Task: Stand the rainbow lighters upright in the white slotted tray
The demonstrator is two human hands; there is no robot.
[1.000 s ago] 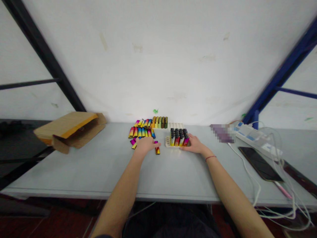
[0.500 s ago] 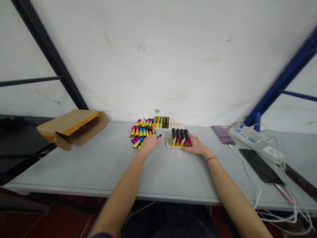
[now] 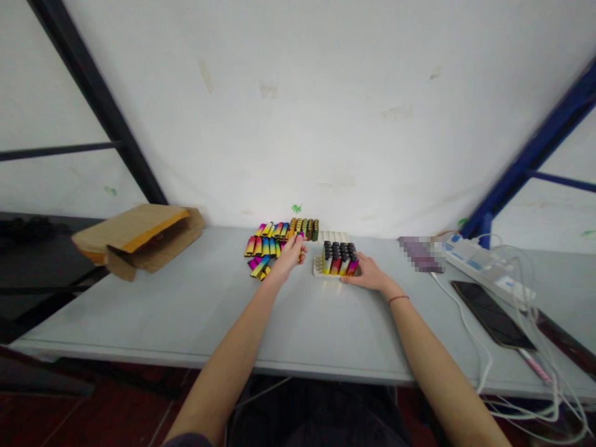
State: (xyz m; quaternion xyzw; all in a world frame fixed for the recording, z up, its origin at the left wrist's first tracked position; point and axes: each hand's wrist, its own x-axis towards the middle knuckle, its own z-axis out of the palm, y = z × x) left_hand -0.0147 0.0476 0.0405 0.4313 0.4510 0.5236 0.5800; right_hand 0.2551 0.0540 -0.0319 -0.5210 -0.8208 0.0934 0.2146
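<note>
My left hand [image 3: 289, 256] is raised a little above the table and its fingers are closed on a rainbow-coloured lighter [image 3: 300, 244], just left of a white tray [image 3: 317, 267]. The tray holds several upright lighters with black tops [image 3: 339, 258]. My right hand [image 3: 367, 273] rests against the tray's right side, fingers curled on its edge. A heap of loose coloured lighters [image 3: 263, 251] lies to the left of my left hand. A row of lighters [image 3: 305, 228] stands behind it near the wall.
An open cardboard box [image 3: 135, 239] lies on its side at the table's left. At the right are a white power strip [image 3: 482, 264], a dark phone [image 3: 492, 314] and tangled white cables [image 3: 521, 372]. A white wall closes the back.
My left hand picked one lighter out of the loose heap and carried it up and right toward the tray. My right hand stayed on the tray.
</note>
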